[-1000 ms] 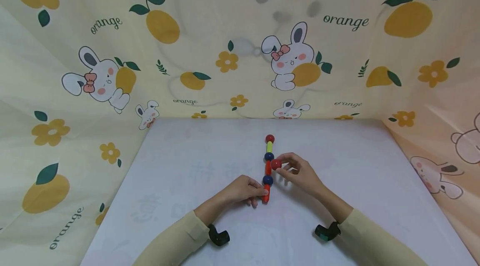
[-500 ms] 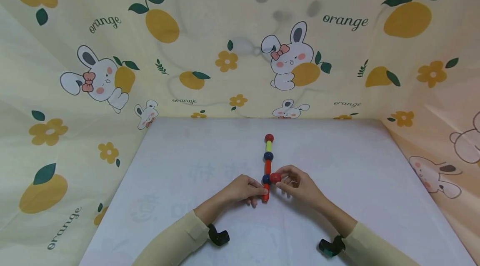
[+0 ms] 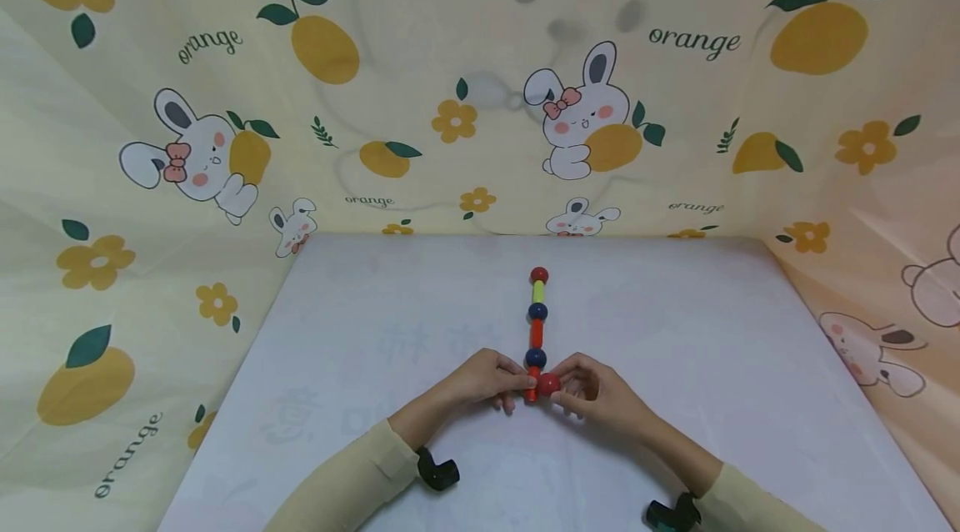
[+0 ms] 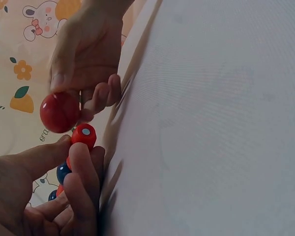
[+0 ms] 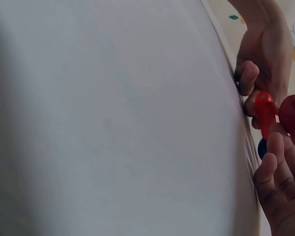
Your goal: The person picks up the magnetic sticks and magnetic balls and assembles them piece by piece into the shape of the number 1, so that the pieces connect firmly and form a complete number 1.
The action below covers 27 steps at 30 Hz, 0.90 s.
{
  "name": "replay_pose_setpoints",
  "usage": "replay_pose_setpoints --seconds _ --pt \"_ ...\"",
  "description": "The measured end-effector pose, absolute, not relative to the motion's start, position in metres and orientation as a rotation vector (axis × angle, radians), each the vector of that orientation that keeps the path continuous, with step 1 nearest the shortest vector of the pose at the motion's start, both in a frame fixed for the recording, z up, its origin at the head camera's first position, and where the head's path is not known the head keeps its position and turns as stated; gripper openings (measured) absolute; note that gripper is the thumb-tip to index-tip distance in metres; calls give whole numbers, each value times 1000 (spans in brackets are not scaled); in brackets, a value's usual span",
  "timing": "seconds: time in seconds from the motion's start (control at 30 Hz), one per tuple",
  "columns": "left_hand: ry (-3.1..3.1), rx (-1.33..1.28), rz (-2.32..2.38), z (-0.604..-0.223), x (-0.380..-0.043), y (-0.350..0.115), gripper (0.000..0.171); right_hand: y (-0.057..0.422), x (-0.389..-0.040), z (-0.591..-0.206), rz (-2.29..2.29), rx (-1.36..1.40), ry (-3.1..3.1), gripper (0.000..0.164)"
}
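A straight chain of balls and rods lies on the table, pointing away from me. From the far end it runs red ball, yellow rod, blue ball, orange-red rod, blue ball and red rod. My left hand pinches that nearest rod. In the left wrist view the red rod shows a silvery disc in its free end. My right hand holds a loose red ball between thumb and fingers, right beside the rod's near end.
The white tabletop extends around the chain. A cream cloth printed with rabbits and oranges hangs behind and at both sides. Black wrist cameras sit at both cuffs, the left camera close over the table.
My right hand has brought the loose red ball towards me along the chain, from beside the middle rod past the near blue ball to the last rod. My left hand stays in place.
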<state>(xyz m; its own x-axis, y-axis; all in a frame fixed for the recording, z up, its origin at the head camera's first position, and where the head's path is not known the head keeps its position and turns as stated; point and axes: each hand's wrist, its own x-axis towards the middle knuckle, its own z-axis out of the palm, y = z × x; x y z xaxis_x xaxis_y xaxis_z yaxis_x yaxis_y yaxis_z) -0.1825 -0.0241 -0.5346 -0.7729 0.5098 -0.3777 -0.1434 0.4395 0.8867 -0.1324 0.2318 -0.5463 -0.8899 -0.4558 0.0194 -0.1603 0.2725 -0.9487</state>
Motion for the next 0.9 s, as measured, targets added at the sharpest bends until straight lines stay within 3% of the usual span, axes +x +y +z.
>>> replay_pose_setpoints --seconds 0.9 --pt "2072 300 1354 -535 -182 -24 20 224 -112 -545 -1528 -534 2320 29"
